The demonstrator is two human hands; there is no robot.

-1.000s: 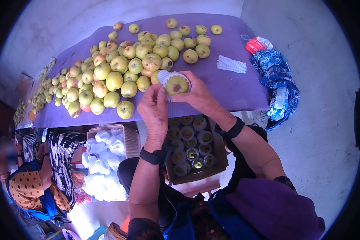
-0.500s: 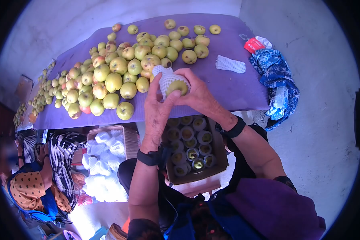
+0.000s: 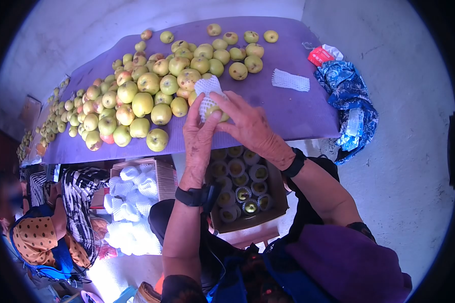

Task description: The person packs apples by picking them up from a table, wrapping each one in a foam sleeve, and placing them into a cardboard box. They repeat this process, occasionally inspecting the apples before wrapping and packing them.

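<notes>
I have the apple (image 3: 224, 117) between the left hand (image 3: 198, 136) and the right hand (image 3: 252, 125), both curled closed around it and its white net (image 3: 206, 87). The net's long axis points away beyond the grip; the box (image 3: 250, 222) sits below, bodyward.

The hands (image 3: 197, 139) are bare — black bands (image 3: 189, 197) on both wrists, dark patterned sleeves (image 3: 179, 289), dark trousers (image 3: 309, 199).

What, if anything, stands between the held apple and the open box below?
Besides the left hand and right hand around the apple, only the near edge of the table shows between it and the box; nothing else visible blocks the way.
</notes>
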